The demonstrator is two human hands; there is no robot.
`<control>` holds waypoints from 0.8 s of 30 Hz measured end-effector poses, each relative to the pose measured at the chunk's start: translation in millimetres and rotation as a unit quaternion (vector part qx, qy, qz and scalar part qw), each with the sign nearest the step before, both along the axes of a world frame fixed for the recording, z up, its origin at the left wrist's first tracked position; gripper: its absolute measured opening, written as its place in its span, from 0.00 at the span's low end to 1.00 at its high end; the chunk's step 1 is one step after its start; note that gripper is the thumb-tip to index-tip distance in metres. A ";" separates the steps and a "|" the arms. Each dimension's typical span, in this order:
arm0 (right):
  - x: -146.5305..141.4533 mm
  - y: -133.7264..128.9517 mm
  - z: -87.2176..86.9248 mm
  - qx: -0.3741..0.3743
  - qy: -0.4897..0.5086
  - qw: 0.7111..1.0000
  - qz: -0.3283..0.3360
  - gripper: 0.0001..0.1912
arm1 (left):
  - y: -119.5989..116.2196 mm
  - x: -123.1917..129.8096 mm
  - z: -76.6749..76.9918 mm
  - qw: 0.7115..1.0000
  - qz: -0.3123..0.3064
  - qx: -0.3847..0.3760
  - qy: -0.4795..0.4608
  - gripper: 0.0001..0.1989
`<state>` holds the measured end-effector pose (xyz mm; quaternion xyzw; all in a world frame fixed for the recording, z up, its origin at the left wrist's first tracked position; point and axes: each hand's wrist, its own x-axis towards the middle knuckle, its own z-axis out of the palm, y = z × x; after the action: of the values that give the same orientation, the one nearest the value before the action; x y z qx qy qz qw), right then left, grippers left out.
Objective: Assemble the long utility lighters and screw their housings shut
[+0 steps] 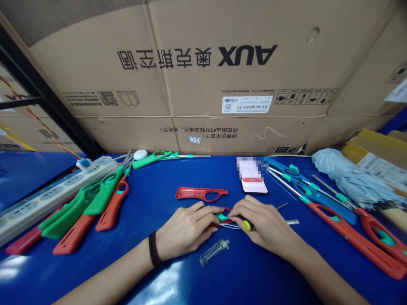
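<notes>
My left hand point(187, 226) is closed on the left part of a red lighter body, most of which it covers. A green trigger piece point(222, 217) shows between my hands. My right hand point(262, 220) pinches at the right side of that body and also holds a yellow-and-black screwdriver point(249, 225) in its curled fingers. White wires point(229, 226) run below the trigger piece. A metal tube end point(292, 222) sticks out right of my right hand. An empty red half shell point(202, 194) lies beyond my hands, and a clear fuel tank point(214, 252) lies nearer.
Red and green lighters point(103, 190) lie at left beside a white power strip point(54, 192). At right are red and blue lighters point(356, 239) and a light blue cloth bundle point(352, 176). A phone point(254, 185) lies before a large cardboard panel point(190, 93).
</notes>
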<state>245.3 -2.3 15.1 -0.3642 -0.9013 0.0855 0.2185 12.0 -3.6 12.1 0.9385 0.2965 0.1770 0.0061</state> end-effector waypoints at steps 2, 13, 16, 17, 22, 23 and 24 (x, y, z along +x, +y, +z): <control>-0.2 -0.3 -0.9 -0.001 0.005 1.000 -0.004 0.08 | -0.1 0.2 0.1 1.000 0.005 -0.018 -0.006 0.08; -2.2 -1.2 -0.9 0.010 -0.015 1.000 0.015 0.09 | -0.3 -0.2 0.0 1.000 0.002 -0.013 -0.003 0.08; -2.1 -1.4 -2.2 0.007 -0.004 1.000 0.017 0.09 | 0.1 -0.7 -1.4 1.000 -0.007 -0.002 0.004 0.09; -2.0 -1.1 -3.0 0.006 -0.001 1.000 0.015 0.09 | 0.4 -1.0 -2.1 1.000 -0.009 0.000 0.004 0.09; -1.6 1.7 -6.5 0.012 -0.007 1.000 0.024 0.10 | 1.4 -1.9 -3.9 1.000 -0.013 -0.011 -0.013 0.07; -1.6 2.1 -7.1 0.017 -0.005 1.000 0.024 0.10 | 1.6 -2.0 -3.5 1.000 -0.016 -0.014 -0.012 0.07; -1.5 2.3 -7.6 0.023 -0.001 0.999 0.022 0.09 | 1.7 -2.0 -3.0 1.000 -0.019 -0.018 -0.010 0.07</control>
<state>243.8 0.0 7.5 -0.3391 -0.9110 0.0693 0.2243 10.0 -1.9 9.1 0.9420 0.2813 0.1809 0.0294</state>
